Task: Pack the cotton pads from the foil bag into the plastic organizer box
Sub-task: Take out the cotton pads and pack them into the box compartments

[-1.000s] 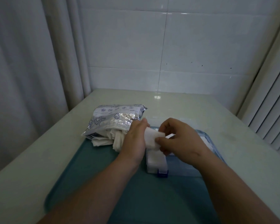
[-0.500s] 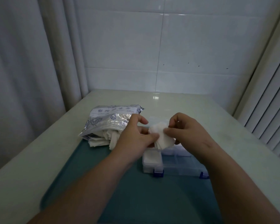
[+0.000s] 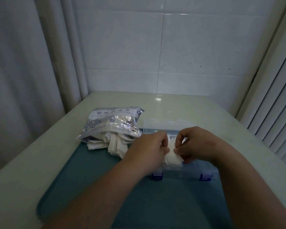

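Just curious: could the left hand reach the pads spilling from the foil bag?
Probably yes: nothing lies between the left hand and the spilled pads, but it must first release the held pads.

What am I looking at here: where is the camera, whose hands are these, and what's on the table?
No machine here: a person works bare-handed, and the one camera sits on their head, looking forward and down. The left hand and right hand pinch a small stack of cotton pads over the open clear organizer box, which sits on a teal mat on a pale table. Left of the box lies the foil bag, with more pads spilling from its mouth.
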